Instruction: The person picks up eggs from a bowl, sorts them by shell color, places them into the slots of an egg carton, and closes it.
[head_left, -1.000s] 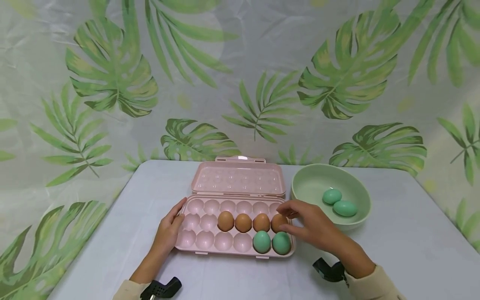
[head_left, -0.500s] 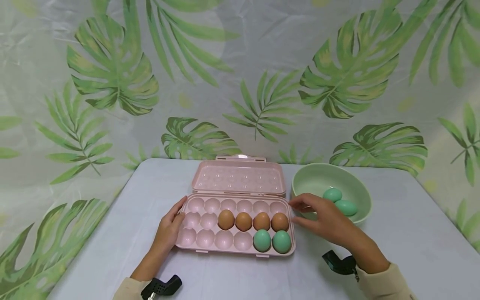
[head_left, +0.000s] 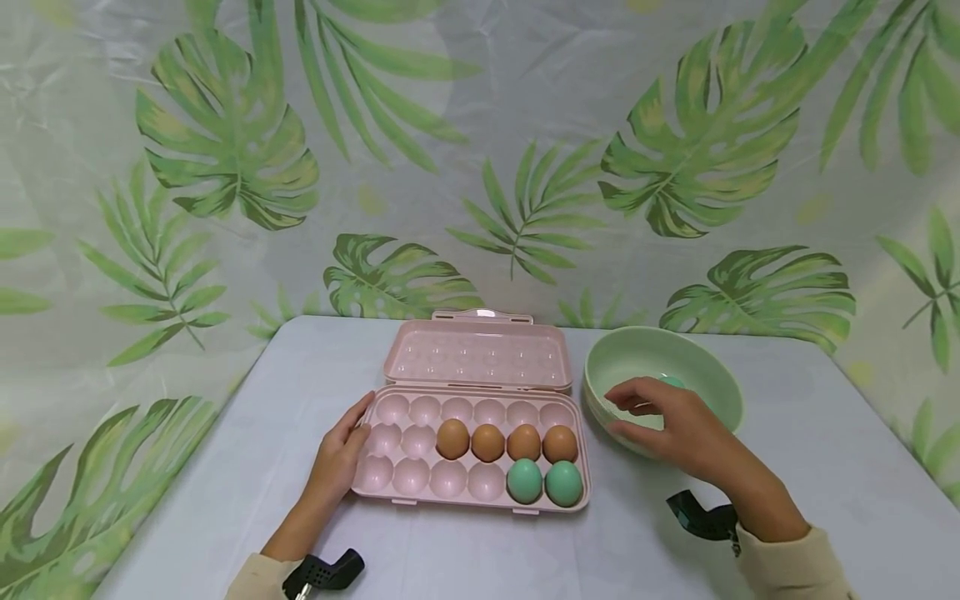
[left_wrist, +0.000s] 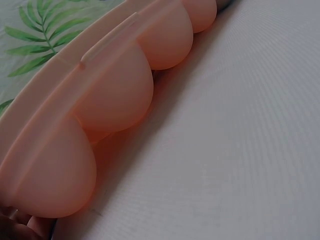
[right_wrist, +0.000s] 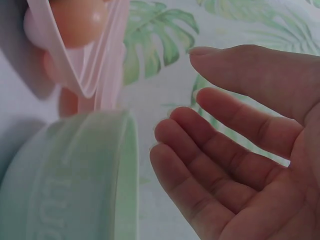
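Our left hand (head_left: 337, 458) grips the left end of the pink plastic egg tray (head_left: 397, 502); our right hand (head_left: 670, 422), loosely curved, empty, hovers near the round pale-green bowl (head_left: 621, 360), right of the tray.

Between the left hand (head_left: 336, 458) and the right hand (head_left: 678, 425), the egg tray (head_left: 411, 477) is pale pink; its lid (head_left: 477, 357), farther from both hands, is the same pink. On the right hand's side of the tray, four brown eggs (head_left: 487, 442) have an orange tinge, and two green eggs (head_left: 564, 484) are minty. Just beyond the right hand, the bowl (head_left: 630, 358) is soft pale green, with a brighter turquoise-green egg (head_left: 672, 381) peeking past that hand. At the wrists, the sleeves (head_left: 797, 560) are cream, the wrist cameras (head_left: 326, 573) black. Below both hands, the tabletop (head_left: 465, 550) is bluish white. Far beyond them, the backdrop (head_left: 420, 196) is pale grey, printed with split leaves in dark and yellowish greens, feathery green fronds and faint yellow blotches.
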